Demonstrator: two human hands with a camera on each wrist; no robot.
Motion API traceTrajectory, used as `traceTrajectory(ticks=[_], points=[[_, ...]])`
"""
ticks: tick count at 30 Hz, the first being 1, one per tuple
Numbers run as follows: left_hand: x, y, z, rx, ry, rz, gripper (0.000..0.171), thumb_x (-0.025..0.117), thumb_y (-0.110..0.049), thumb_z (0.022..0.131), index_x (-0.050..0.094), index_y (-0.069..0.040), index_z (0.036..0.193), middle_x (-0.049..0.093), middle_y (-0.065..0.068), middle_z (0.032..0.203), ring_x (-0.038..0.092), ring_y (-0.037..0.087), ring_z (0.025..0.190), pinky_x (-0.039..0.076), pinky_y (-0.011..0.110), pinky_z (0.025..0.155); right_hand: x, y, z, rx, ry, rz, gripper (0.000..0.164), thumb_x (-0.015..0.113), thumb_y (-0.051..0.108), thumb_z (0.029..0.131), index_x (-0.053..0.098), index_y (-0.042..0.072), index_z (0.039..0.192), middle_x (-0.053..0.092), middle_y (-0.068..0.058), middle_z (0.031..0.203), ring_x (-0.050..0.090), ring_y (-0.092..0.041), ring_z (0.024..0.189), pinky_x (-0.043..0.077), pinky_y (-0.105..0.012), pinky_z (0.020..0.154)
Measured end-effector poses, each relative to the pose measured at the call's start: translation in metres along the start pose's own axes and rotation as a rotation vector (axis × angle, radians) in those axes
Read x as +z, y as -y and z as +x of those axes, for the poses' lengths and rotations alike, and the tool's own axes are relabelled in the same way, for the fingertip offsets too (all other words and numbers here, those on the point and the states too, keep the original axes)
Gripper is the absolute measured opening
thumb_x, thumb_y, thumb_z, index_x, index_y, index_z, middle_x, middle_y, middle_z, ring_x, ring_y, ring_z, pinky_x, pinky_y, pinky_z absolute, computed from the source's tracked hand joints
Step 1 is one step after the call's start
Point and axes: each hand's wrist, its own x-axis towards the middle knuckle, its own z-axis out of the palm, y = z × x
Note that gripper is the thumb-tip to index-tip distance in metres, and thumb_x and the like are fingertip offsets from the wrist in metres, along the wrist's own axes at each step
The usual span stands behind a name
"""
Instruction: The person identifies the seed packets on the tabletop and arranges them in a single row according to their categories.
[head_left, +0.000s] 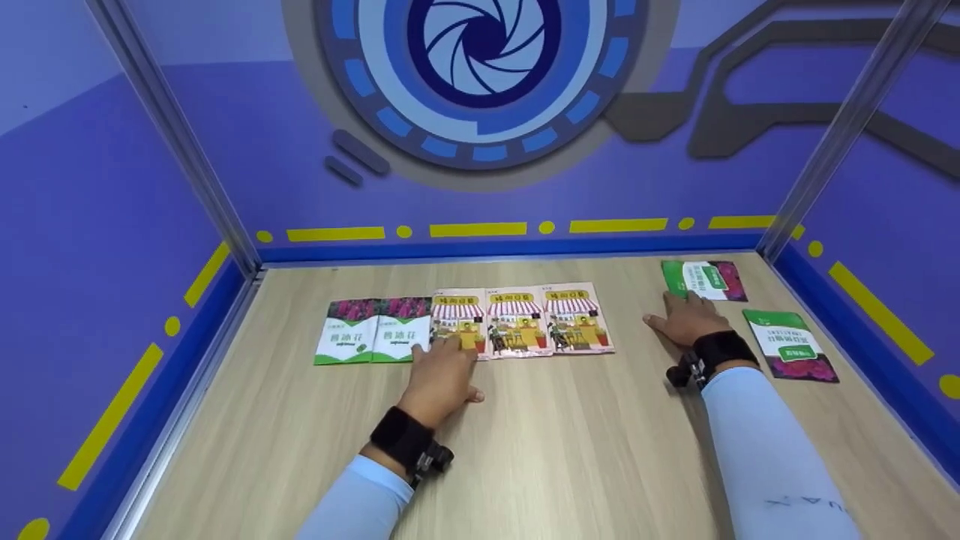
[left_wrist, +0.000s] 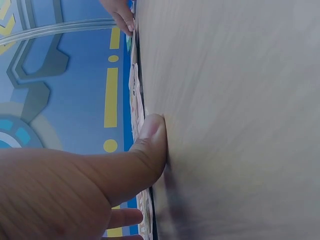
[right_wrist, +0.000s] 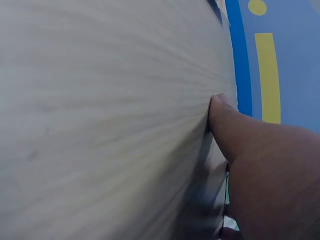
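Note:
Two green-and-white seed packets (head_left: 345,335) lie at the left end of a row in the head view, flush with three pink seed packets (head_left: 513,328) printed with a striped awning. Over the lower edges where green meets pink, my left hand (head_left: 441,379) rests with fingers spread. Its thumb (left_wrist: 152,132) stands out to the side in the left wrist view. Farther right, my right hand (head_left: 688,321) has its fingertips at the near edge of a sideways green seed packet (head_left: 703,280). Its thumb (right_wrist: 222,107) points away from the packet. Another seed packet (head_left: 791,346) lies right of that wrist.
The wood-grain table (head_left: 555,450) is bounded by a purple back wall (head_left: 225,142) and two side walls. Metal posts (head_left: 847,127) stand at the back corners. Each wrist wears a black band (head_left: 403,439) with a small camera.

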Motion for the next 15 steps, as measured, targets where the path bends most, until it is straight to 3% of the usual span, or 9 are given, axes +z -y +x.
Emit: traceTrajectory(ticks=[5,10,13,15], points=[[0.000,0.000,0.001,-0.004,0.005,-0.005,0.063,0.100,-0.051,0.078,0.082,-0.014,0.127,0.071,0.014,0.146,0.065,0.041,0.135,0.044,0.080,0.118,-0.001,0.005,-0.001,0.028,-0.026,-0.019,0.101,0.053,0.064,0.114,0.023,-0.010,0.175,0.020,-0.049,0.173,0.022,-0.073,0.158,0.037,-0.090,0.119],[-0.002,-0.001,0.001,-0.015,0.025,-0.009,0.068,0.100,-0.051,0.079,0.081,-0.014,0.134,0.069,0.015,0.151,0.063,0.042,0.140,0.042,0.081,0.120,0.002,0.008,0.004,0.087,-0.012,-0.014,0.099,0.053,0.067,0.113,0.032,-0.010,0.172,0.019,-0.048,0.173,0.018,-0.072,0.160,0.032,-0.098,0.114],[-0.002,-0.002,0.000,-0.018,0.030,-0.001,0.071,0.099,-0.052,0.079,0.080,-0.014,0.137,0.069,0.015,0.151,0.063,0.042,0.140,0.042,0.081,0.120,0.006,0.007,0.007,0.072,-0.051,0.011,0.094,0.057,0.061,0.113,0.041,-0.015,0.166,0.026,-0.051,0.169,0.029,-0.070,0.156,0.038,-0.090,0.119],[-0.002,-0.002,0.000,-0.017,0.030,0.003,0.073,0.099,-0.052,0.079,0.080,-0.015,0.138,0.069,0.015,0.151,0.063,0.042,0.140,0.043,0.081,0.120,0.009,0.007,0.006,0.050,-0.100,0.055,0.087,0.061,0.054,0.113,0.047,-0.018,0.160,0.039,-0.050,0.163,0.045,-0.065,0.146,0.045,-0.082,0.118]])
